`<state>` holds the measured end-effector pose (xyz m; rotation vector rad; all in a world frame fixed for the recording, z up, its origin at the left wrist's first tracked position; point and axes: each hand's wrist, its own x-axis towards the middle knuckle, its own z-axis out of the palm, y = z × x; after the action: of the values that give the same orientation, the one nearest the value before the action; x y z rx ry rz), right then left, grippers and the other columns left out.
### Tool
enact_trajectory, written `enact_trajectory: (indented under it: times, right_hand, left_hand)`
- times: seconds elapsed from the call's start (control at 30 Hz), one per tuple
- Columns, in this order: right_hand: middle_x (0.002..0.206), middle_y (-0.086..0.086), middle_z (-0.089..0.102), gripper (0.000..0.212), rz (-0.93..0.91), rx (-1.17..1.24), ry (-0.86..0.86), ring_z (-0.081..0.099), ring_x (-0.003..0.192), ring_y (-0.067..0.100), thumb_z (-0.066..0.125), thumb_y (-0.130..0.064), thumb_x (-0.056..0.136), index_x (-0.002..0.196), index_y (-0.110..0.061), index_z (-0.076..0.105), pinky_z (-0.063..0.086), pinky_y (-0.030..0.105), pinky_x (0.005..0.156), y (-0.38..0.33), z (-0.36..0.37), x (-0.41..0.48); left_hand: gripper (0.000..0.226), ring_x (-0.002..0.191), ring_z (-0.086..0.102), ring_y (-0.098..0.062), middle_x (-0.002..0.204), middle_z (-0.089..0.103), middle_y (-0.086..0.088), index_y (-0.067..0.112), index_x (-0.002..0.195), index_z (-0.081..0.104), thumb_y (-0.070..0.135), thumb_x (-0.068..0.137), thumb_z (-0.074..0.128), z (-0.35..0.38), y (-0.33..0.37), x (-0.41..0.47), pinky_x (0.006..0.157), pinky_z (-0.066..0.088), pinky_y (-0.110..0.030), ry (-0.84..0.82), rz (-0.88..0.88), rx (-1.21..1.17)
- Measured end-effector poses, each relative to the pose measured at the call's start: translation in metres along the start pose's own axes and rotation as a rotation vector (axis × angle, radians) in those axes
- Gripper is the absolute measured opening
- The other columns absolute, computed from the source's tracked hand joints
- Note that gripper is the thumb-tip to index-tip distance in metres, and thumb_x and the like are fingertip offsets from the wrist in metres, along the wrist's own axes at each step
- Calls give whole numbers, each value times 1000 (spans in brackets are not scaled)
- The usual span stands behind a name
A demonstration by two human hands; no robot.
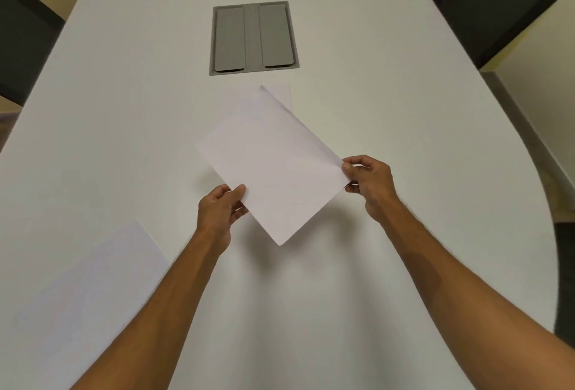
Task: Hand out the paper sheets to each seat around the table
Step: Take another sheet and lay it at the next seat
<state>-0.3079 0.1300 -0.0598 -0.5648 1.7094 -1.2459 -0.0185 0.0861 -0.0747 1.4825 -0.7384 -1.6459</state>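
I hold a white paper sheet above the middle of the white table, turned at an angle. My left hand pinches its lower left edge and my right hand pinches its right corner. Behind the held sheet, the corner of more white paper lies flat on the table, mostly hidden. Another white sheet lies flat at the near left of the table.
A grey recessed cable hatch with two flaps sits in the table beyond the papers. Dark chairs stand at the far left and far right. The table's right edge curves round toward me.
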Motion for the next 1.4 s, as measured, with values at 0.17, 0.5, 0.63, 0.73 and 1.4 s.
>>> enact_trajectory:
  times: [0.17, 0.5, 0.63, 0.73, 1.4]
  right_hand:
    - [86, 5, 72, 10, 11, 89, -21, 65, 77, 20, 67, -7, 93, 101, -5, 73, 56, 35, 72, 0, -36, -29]
    - [103, 9, 77, 26, 119, 429, -2, 74, 87, 25, 73, -13, 89, 114, -5, 68, 59, 33, 73, 28, -89, -100]
    - [97, 7, 78, 17, 106, 335, 70, 74, 85, 25, 69, -4, 90, 107, -3, 70, 58, 32, 69, 47, -103, -119]
    - [95, 7, 78, 13, 95, 292, 120, 74, 83, 23, 68, 0, 89, 101, -4, 71, 60, 35, 71, 54, -123, -122]
    - [108, 15, 73, 18, 250, 33, 458, 69, 101, 35, 73, -6, 88, 106, -4, 70, 58, 46, 91, 120, -287, -92]
  left_hand:
    - [20, 92, 76, -15, 104, 79, 2, 16, 105, 72, 10, 87, 76, 7, -15, -36, 72, 59, -25, -64, -60, -93]
    - [19, 89, 77, -19, 95, 79, -3, 11, 99, 67, 2, 84, 76, 53, -49, -97, 77, 64, -31, -57, -79, -154]
    - [23, 90, 77, -18, 97, 79, -2, 11, 105, 70, -1, 86, 73, 77, -61, -113, 69, 62, -25, -77, -113, -185]
    - [26, 95, 76, -18, 102, 78, -2, 14, 106, 69, -2, 86, 73, 88, -68, -118, 74, 61, -27, -88, -141, -194]
    - [11, 94, 70, -22, 102, 75, -7, 9, 96, 75, 4, 87, 75, 153, -125, -78, 83, 55, -34, -138, -146, 352]
